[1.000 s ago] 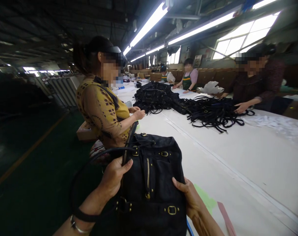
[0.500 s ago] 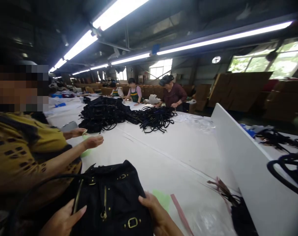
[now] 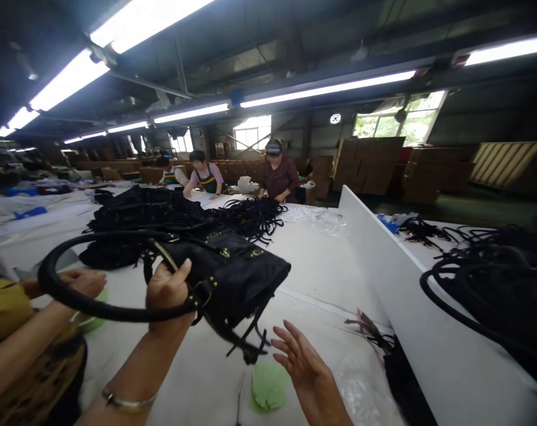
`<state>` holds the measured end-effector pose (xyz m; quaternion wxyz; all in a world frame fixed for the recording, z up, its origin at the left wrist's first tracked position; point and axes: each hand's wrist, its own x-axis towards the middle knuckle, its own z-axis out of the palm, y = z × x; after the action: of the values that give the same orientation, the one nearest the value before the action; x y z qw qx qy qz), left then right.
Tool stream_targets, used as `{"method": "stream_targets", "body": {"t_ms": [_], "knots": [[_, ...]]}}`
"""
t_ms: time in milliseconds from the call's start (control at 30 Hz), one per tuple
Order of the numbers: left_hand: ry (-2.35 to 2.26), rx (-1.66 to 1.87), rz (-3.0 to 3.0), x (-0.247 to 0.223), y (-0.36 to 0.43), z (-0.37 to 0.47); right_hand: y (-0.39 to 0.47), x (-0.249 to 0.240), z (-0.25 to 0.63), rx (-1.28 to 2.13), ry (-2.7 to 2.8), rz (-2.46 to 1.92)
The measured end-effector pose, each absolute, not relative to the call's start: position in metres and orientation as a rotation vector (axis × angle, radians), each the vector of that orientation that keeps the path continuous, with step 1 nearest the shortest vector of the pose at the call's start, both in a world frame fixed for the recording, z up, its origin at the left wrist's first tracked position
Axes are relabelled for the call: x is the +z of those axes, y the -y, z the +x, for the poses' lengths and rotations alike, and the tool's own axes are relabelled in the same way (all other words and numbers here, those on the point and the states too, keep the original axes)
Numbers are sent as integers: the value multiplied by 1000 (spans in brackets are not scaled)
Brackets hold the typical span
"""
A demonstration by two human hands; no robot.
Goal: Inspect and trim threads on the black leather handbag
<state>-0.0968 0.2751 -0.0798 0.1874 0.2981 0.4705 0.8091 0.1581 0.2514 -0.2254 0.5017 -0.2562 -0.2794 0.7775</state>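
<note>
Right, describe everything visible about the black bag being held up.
The black bag looks like soft leather with gold-coloured buckles and rings. It hangs tilted above the white table, lifted clear of it. The left hand grips it where the long round handle joins. Thin straps dangle beneath. The right hand is open below, not touching.

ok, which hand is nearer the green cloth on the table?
Right. The right hand hovers open just beside the green cloth; the left hand is higher up, gripping the black bag.

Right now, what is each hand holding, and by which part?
Left hand grips the black handbag at its handle base; right hand is open, holding nothing.
</note>
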Motion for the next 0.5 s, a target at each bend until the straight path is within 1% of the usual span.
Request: {"method": "stream_targets", "body": {"t_ms": [100, 167, 267, 333, 367, 433, 500], "knots": [[-1112, 2302, 711, -81, -334, -76, -248, -246, 172, 1838, 593, -715], [-1153, 2152, 638, -103, -367, -65, -244, -257, 182, 1811, 567, -757], [-1240, 1695, 589, -161, -393, -49, -242, -271, 196, 1798, 537, -791], [-1348, 1311, 529, -207, -394, -37, -242, -279, 204, 1787, 500, -854], [-1412, 1180, 483, -228, -392, -32, -241, -283, 208, 1773, 485, -896], [-1471, 1058, 431, -264, -384, -23, -241, -290, 214, 1746, 470, -974], [-1488, 1058, 402, -288, -379, -19, -239, -296, 220, 1715, 448, -1039]]}}
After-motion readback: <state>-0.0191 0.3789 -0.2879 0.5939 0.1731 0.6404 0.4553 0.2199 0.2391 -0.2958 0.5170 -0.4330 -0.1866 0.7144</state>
